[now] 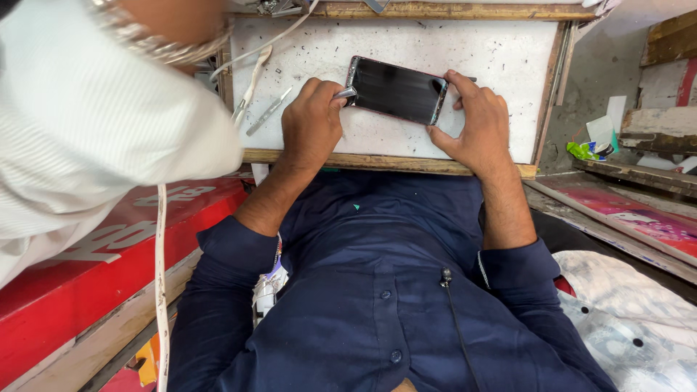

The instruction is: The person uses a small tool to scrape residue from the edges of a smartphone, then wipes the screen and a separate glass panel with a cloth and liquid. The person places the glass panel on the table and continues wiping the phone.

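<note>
A dark smartphone (396, 90) with a reddish frame lies screen-up on a scuffed white work board (508, 58). My left hand (311, 125) grips a small metal tool (344, 93) whose tip touches the phone's left edge. My right hand (475, 123) clamps the phone's right end, with the forefinger along the top corner and the thumb at the lower corner. Both forearms come out of dark blue shirt sleeves.
Metal tweezers (267, 112) and a white cable (250, 80) lie on the board's left part. Another person's white sleeve (94, 123) leans in at upper left. A red panel (109, 239) is at left, with paper scraps (594, 144) and boards at right.
</note>
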A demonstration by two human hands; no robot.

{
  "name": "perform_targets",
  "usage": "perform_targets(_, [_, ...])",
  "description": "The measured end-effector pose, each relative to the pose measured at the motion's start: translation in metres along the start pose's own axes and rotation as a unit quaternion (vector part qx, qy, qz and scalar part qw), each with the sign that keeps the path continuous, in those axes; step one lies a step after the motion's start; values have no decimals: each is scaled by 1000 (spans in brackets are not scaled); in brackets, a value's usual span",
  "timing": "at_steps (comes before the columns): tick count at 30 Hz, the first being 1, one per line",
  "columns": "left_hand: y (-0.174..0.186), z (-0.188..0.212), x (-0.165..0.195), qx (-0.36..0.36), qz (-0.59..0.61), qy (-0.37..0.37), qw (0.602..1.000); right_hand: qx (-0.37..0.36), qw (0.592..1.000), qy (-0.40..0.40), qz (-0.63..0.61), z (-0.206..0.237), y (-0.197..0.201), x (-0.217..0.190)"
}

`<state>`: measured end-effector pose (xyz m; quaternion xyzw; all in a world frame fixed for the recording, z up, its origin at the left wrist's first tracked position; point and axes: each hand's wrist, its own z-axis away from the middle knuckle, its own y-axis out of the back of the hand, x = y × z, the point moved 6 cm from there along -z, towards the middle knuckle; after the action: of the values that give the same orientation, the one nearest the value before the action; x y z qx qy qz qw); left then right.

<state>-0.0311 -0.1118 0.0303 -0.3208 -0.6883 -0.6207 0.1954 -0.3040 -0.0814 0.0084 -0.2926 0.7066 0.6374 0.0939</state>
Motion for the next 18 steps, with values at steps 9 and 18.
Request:
perform_targets(9, [10,-2,-9,8,-15,-17,1000,7,1000,14,-5,-3,1,-8])
perform_targets(18, [5,-2,-28,9,-70,-9,997,7,1000,18,-14,-4,1,-10])
